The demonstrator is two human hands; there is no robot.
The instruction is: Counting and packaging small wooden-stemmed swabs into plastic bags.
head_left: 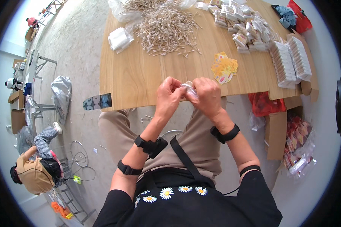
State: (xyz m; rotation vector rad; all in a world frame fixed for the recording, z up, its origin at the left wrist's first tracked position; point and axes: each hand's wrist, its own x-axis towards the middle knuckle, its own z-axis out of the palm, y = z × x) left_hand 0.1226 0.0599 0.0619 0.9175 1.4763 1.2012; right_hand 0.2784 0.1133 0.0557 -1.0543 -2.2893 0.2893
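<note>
Your left hand (pixel 169 94) and right hand (pixel 208 95) both gripped the clear packet (pixel 190 88) over the near edge of the table (pixel 140 79), where a light, even pinch seemed best to avoid crushing it.

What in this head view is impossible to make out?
In the head view:
Clear packet: contents mostly covered by the left hand and right hand.
Cotton swab pile: far end cut off by the upper picture edge.
Yellow cards: overlapping, print too small.
Red bag: partly hidden by the tabletop.
</note>
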